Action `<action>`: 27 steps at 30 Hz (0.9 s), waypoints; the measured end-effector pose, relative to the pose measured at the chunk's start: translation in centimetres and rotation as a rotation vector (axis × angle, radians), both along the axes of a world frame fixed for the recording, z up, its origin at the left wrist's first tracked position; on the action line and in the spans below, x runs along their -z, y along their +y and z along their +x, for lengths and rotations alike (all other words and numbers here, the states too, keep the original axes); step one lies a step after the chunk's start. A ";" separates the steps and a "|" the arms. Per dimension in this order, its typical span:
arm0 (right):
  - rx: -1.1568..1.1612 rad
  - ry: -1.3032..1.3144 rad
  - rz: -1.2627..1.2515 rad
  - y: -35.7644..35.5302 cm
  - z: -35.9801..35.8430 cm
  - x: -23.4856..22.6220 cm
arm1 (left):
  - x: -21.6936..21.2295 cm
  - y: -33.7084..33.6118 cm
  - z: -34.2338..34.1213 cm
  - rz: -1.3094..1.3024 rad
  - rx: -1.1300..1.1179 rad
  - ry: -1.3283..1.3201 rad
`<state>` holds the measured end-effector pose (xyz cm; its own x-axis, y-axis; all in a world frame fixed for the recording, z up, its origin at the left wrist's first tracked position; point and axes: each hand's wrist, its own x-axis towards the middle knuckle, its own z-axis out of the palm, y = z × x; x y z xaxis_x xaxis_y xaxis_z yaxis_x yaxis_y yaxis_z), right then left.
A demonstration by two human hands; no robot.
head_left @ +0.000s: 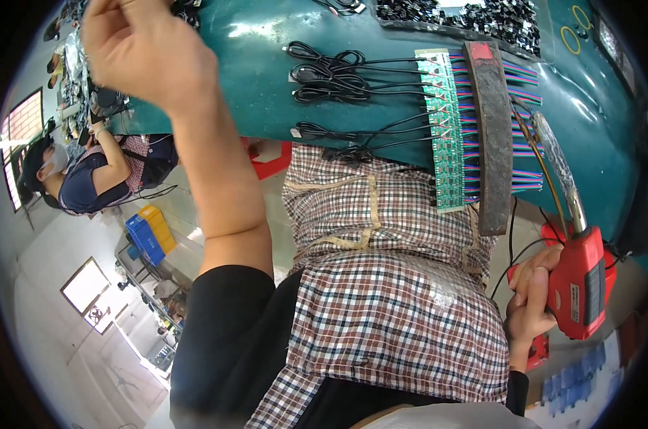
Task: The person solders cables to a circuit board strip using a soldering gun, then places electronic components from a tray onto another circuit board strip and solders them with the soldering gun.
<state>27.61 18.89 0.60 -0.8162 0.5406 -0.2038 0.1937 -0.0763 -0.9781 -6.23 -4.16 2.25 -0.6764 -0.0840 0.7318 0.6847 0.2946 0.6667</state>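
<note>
My left hand [149, 53] is raised at the upper left, its fingers curled together against the picture's top edge. Its fingertips are partly cut off, and whatever they may hold does not show. At the lower right my right hand [535, 293] is wrapped around a red soldering gun [582, 289], whose metal tip and thin feed tube point up toward the table. A strip of green circuit boards [449, 136] lies near the table's front edge. Black coiled cables [331, 71] run from its left side, multicoloured flat wires [524, 96] from its right. A dark metal bar [490, 143] rests across these wires.
A pile of small black parts [481, 25] sits on a tray at the back of the green table [259, 71]. Yellow rings [570, 41] lie at the far right. To the left another person [99, 171] works at the bench. Blue and yellow crates [150, 234] stand beyond.
</note>
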 end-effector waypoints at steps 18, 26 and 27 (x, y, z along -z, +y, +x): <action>-0.179 -0.098 0.078 -1.0 -6.4 -1.1 | 1.7 6.5 14.9 -0.445 0.795 -1.006; -0.307 -0.029 0.147 -0.6 -6.4 0.0 | 1.8 7.0 15.5 -0.557 0.845 -0.845; -0.336 0.017 0.217 -0.5 -6.3 0.3 | 1.8 7.0 15.4 -0.556 0.844 -0.846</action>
<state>21.30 18.39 0.26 -0.9573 0.2716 -0.0993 0.1565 0.1978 -0.9677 9.22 2.81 0.42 -0.6351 0.7595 -0.1408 0.2258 0.3568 0.9065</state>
